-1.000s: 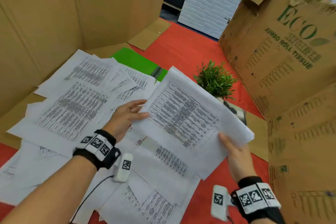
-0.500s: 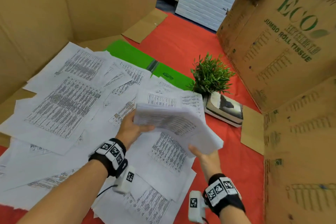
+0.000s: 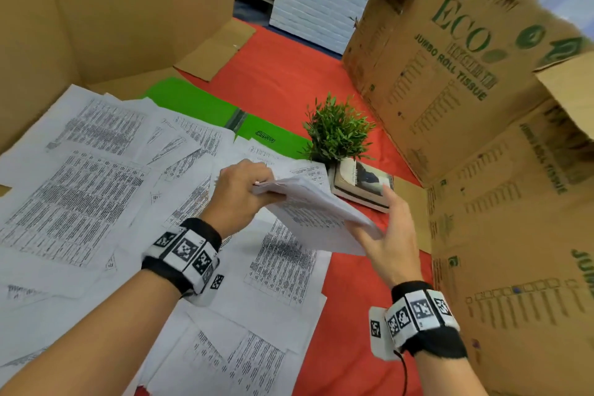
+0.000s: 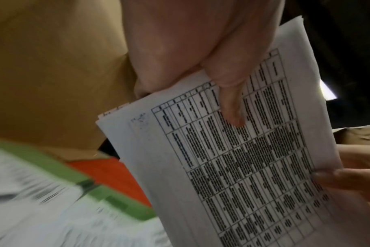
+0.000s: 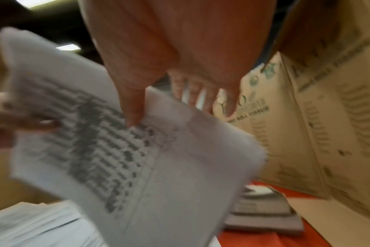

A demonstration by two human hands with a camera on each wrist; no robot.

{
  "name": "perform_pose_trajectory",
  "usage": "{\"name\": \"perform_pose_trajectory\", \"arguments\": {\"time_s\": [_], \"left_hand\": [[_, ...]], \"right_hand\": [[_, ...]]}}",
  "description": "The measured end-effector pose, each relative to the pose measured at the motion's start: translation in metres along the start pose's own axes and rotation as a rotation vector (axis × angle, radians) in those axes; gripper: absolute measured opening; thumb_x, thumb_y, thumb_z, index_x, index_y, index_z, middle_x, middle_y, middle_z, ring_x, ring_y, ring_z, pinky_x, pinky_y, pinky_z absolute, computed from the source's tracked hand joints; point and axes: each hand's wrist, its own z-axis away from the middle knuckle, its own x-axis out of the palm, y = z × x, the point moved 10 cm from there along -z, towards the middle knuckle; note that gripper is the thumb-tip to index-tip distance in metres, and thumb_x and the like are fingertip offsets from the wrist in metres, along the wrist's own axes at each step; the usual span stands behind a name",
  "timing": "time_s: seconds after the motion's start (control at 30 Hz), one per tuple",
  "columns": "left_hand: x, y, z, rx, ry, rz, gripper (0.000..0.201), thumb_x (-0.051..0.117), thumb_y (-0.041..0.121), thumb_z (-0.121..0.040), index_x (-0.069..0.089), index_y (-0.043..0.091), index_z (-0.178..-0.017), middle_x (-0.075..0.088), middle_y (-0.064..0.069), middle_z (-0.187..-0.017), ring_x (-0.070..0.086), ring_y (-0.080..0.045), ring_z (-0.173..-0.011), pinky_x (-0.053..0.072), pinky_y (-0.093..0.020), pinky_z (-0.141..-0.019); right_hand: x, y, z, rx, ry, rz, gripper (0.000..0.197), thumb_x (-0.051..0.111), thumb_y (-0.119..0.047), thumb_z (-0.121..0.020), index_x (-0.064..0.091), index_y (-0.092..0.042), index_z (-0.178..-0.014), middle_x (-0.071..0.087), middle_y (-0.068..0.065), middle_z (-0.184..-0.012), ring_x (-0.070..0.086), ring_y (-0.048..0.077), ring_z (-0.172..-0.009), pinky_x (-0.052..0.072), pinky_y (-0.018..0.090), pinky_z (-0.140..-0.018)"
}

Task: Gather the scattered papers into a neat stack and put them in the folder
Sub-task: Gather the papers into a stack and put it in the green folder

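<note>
Although the right wrist view is blurred by motion, you can make out your right hand (image 5: 158, 70) at the edge of the bundle of papers (image 5: 137, 150), with the thumb on the printed face and the other fingers (image 5: 192, 93) mostly hidden behind the sheets. How tightly those fingers close I cannot tell from that view. From the head view your right hand (image 3: 390, 235) looks loosely spread, fingers nearly straight, supporting the near right corner of the bundle of papers (image 3: 308, 209) from below. Your left hand (image 3: 241, 190) is curled around the opposite, far left edge; in the left wrist view its thumb (image 4: 230, 103) presses on the printed table and the remaining fingers are hidden under the sheets. The bundle hangs in the air between both hands, tilted, above the loose papers (image 3: 80, 190) that lie scattered below and to the left of your grip. The green folder (image 3: 199, 106) lies open beyond your left hand; its near side is covered by loose sheets, and what it contains under them you cannot see. Just beyond your right hand stand a small green plant (image 3: 337, 132) and a book (image 3: 363, 183), whose cover is too small to read. Cardboard boxes (image 3: 450, 74) rise to the right of your grip, cut off by the frame.
</note>
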Motion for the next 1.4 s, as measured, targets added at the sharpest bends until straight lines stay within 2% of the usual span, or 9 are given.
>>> {"name": "perform_pose_trajectory", "arguments": {"time_s": [0.1, 0.2, 0.43, 0.57, 0.67, 0.77, 1.0, 1.27, 1.4], "left_hand": [[0.006, 0.046, -0.011, 0.149, 0.007, -0.077, 0.036, 0.068, 0.047, -0.072, 0.058, 0.014, -0.063, 0.055, 0.005, -0.064, 0.046, -0.02, -0.071, 0.041, -0.041, -0.065], [0.017, 0.067, -0.014, 0.161, 0.02, -0.097, 0.028, 0.065, 0.05, -0.072, 0.054, 0.027, -0.063, 0.056, 0.006, -0.066, 0.047, -0.018, -0.073, 0.044, -0.046, -0.069], [0.057, 0.03, 0.003, -0.043, 0.013, -0.093, 0.056, 0.079, 0.03, -0.077, 0.058, 0.02, -0.128, 0.061, 0.004, -0.129, 0.049, -0.014, -0.122, 0.039, -0.032, -0.104], [0.061, -0.068, 0.046, -0.424, 0.006, -0.252, 0.048, 0.078, 0.029, -0.079, 0.057, 0.016, -0.12, 0.061, -0.003, -0.123, 0.054, -0.026, -0.118, 0.043, -0.047, -0.101], [0.057, -0.127, 0.091, -0.669, -0.037, -0.37, 0.052, 0.078, 0.027, -0.077, 0.055, 0.013, -0.121, 0.059, -0.01, -0.124, 0.055, -0.031, -0.114, 0.046, -0.047, -0.098], [0.048, -0.154, 0.124, -0.802, -0.021, -0.432, 0.057, 0.08, 0.026, -0.074, 0.053, 0.006, -0.12, 0.055, -0.015, -0.122, 0.053, -0.033, -0.112, 0.045, -0.042, -0.096], [0.047, -0.16, 0.146, -0.859, 0.023, -0.462, 0.073, 0.088, 0.033, -0.064, 0.051, 0.005, -0.121, 0.047, -0.013, -0.119, 0.052, -0.031, -0.109, 0.047, -0.042, -0.095], [0.059, -0.153, 0.15, -0.909, -0.002, -0.498, 0.087, 0.091, 0.026, -0.06, 0.044, 0.003, -0.129, 0.037, -0.014, -0.129, 0.05, -0.032, -0.115, 0.045, -0.04, -0.101], [0.072, -0.151, 0.152, -0.891, -0.078, -0.378, 0.046, 0.079, 0.013, -0.075, 0.054, 0.009, -0.114, 0.061, -0.009, -0.115, 0.061, -0.026, -0.096, 0.051, -0.033, -0.086]], "right_hand": [[0.001, -0.027, 0.01, -0.146, -0.055, -0.049, 0.038, 0.069, -0.021, -0.091, 0.058, -0.027, -0.127, 0.071, -0.004, -0.108, 0.067, 0.012, -0.098, 0.055, 0.035, -0.083], [-0.011, -0.024, 0.024, -0.167, 0.03, -0.109, 0.032, 0.066, -0.011, -0.092, 0.062, -0.043, -0.09, 0.065, -0.016, -0.072, 0.055, 0.002, -0.062, 0.046, 0.024, -0.056], [-0.01, 0.109, 0.076, 0.472, 0.069, -0.553, 0.009, 0.071, -0.011, -0.089, 0.072, -0.017, -0.095, 0.078, 0.004, -0.092, 0.073, 0.019, -0.082, 0.057, 0.036, -0.074], [-0.012, 0.195, 0.121, 0.834, 0.132, -0.612, 0.011, 0.07, -0.005, -0.088, 0.07, -0.012, -0.097, 0.077, -0.009, -0.07, 0.073, 0.009, -0.063, 0.058, 0.024, -0.057], [-0.008, 0.246, 0.128, 0.952, 0.11, -0.52, 0.013, 0.072, -0.004, -0.085, 0.07, -0.012, -0.094, 0.077, 0.004, -0.085, 0.072, 0.028, -0.086, 0.058, 0.046, -0.083], [-0.002, 0.27, 0.113, 0.951, 0.042, -0.363, 0.017, 0.073, -0.009, -0.084, 0.071, -0.009, -0.101, 0.073, 0.019, -0.109, 0.069, 0.035, -0.099, 0.053, 0.052, -0.094], [0.008, 0.279, 0.073, 0.864, -0.156, 0.162, 0.028, 0.065, -0.017, -0.088, 0.068, 0.0, -0.109, 0.071, 0.022, -0.107, 0.066, 0.036, -0.093, 0.052, 0.035, -0.079], [0.007, 0.219, 0.056, 0.628, 0.032, 0.316, 0.062, 0.071, -0.016, -0.083, 0.043, -0.002, -0.136, 0.045, 0.025, -0.134, 0.045, 0.042, -0.123, 0.042, 0.05, -0.1], [0.095, 0.172, 0.079, 0.609, -0.383, -0.029, 0.053, 0.065, -0.04, -0.091, 0.055, -0.005, -0.128, 0.064, 0.012, -0.12, 0.06, 0.029, -0.112, 0.044, 0.035, -0.093]]}}
